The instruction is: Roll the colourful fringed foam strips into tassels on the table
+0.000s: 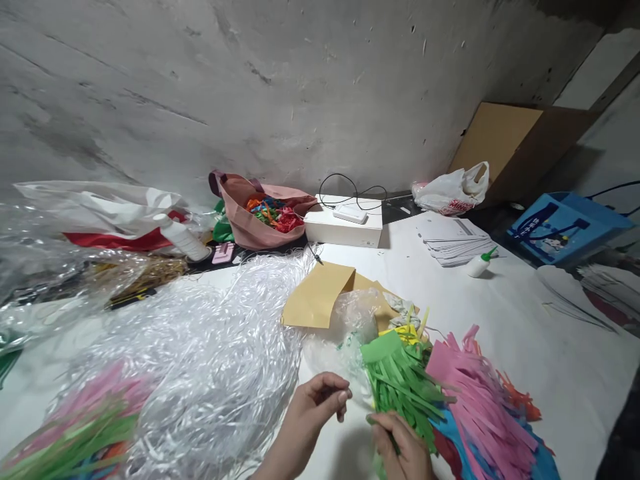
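Observation:
My left hand is held above the white table covering, its fingers bent and the thumb close to the fingertips. Whatever may be in that pinch is too small to make out. Beside it, my right hand has thumb and forefinger closed on a green strip, of which a small end shows. Right behind the right hand lies a bundle of green fringed strips. A pink fringed bundle lies to its right, over blue strips.
Shiny white ribbon strands heap on the left, with more coloured fringe at the lower left. Farther back are brown card, a white box, a pink bag, a glue bottle, paper sheets and a blue bag.

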Motion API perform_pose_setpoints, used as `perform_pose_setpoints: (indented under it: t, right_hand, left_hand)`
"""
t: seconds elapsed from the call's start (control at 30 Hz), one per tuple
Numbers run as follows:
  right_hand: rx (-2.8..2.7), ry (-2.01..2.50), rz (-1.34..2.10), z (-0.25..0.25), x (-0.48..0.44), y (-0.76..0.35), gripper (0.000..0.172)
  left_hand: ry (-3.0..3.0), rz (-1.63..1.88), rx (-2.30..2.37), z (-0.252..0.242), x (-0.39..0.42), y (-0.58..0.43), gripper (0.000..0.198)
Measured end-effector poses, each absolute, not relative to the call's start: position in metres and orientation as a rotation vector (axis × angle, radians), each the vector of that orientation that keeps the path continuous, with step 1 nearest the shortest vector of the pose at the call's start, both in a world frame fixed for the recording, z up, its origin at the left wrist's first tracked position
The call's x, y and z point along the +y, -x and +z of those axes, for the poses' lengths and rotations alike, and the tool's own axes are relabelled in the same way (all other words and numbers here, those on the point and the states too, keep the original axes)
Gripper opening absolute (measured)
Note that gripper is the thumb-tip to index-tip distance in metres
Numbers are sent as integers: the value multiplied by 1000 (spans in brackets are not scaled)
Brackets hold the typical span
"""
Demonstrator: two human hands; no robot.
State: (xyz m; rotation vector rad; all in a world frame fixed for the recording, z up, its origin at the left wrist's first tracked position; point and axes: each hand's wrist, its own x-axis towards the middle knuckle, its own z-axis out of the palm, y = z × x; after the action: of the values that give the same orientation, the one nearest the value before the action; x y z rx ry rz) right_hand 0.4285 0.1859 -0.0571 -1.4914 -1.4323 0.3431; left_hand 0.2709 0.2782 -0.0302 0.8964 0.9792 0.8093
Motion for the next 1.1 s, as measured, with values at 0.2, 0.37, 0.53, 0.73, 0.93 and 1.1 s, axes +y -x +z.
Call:
perform_pose_setpoints:
  t: [0.2, 0.37, 0.53, 0.73, 0.93, 1.1]
  right_hand:
    - [-1509, 1358, 392, 6, 168, -404, 20]
    - [-1649, 1352, 344, 29, 134, -390, 17]
    - [-1707, 1304, 392, 48, 98, -379, 16]
    - [-1703, 1292, 409, 67, 64, -363, 20]
    - [-1954, 1262, 344, 78, 40, -355, 21]
    - [-1906, 1233, 605, 80, 25, -346, 19]
  left_hand:
    - [-750, 904, 855, 13, 215, -257, 21]
    - [-923, 972, 873, 31, 175, -237, 14]
    - [-1257, 1048, 859, 45, 139, -217, 9]
    - [-1325, 1072, 862, 55, 100, -201, 11]
    - [-1401, 1056, 926, 59, 70, -184, 11]
    - [-1508, 1032, 940, 68, 54, -169, 13]
